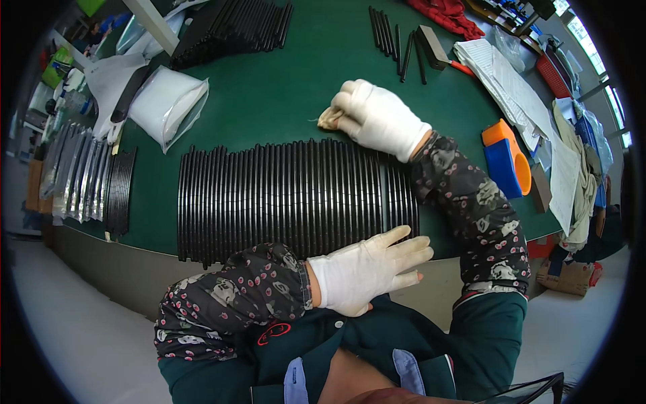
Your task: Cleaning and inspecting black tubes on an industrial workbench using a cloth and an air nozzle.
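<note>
A broad row of thin black rods [279,195] lies side by side on the green table, running from near to far. A narrow gap towards the right splits off several of them. My right hand [380,118], in a white glove, is closed around a crumpled beige cloth [330,118] at the far ends of the rods. Across the near ends lies my left hand [370,269], also white-gloved, with its fingers stretched out and apart and nothing held. Some fingertips of that glove are bare.
Behind the row, a stack of black rods [232,30] stands at the far left, beside a white plastic-wrapped packet [168,104]. Loose rods [381,30] and a grey block [433,47] lie far right. Rightward are papers [505,84] and an orange-and-blue holder [506,161]. Bagged rods [81,175] line the left edge.
</note>
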`<state>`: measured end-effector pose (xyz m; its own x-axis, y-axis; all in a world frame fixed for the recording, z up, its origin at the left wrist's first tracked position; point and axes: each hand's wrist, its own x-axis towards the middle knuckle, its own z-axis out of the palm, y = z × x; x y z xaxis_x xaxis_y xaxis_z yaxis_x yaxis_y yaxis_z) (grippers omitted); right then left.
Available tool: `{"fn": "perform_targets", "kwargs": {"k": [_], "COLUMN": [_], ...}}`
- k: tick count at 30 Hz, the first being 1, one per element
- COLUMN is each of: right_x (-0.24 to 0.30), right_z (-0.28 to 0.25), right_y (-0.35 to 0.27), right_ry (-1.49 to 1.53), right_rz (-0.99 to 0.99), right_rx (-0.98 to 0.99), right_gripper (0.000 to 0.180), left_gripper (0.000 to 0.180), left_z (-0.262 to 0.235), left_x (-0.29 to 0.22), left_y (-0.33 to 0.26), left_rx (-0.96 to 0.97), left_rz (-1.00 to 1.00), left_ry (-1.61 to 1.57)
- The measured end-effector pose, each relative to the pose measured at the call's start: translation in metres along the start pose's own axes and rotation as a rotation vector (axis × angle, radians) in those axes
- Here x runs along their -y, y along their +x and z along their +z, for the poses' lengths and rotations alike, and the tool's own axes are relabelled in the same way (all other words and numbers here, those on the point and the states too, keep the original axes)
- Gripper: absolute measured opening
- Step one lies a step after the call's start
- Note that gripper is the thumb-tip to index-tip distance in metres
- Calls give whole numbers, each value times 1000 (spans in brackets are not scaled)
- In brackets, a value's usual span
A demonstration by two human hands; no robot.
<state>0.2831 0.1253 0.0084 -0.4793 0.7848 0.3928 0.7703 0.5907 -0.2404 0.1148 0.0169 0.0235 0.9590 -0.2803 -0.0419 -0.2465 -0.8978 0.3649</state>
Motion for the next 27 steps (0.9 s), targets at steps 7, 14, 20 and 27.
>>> {"fn": "perform_targets", "kwargs": {"k": [7, 14, 20, 27], "right_x": [4, 25, 16, 72], "right_z": [-60, -62, -67, -46], "right_y": [-91, -167, -164, -132], "right_ry": [-20, -285, -79, 158], "right_rz": [516, 649, 672, 168], "right_rx": [-344, -149, -135, -62], "right_gripper": [26, 21, 21, 26], "left_gripper": [73, 56, 47, 40], "left_z": [-27, -34, -17, -13], "left_x": [29, 124, 130, 134], "left_y": [-12, -22, 21, 29], "left_rx": [-270, -293, -198, -256], "left_rz": [17, -270, -169, -189], "left_ry": [-92, 179, 267, 163]}}
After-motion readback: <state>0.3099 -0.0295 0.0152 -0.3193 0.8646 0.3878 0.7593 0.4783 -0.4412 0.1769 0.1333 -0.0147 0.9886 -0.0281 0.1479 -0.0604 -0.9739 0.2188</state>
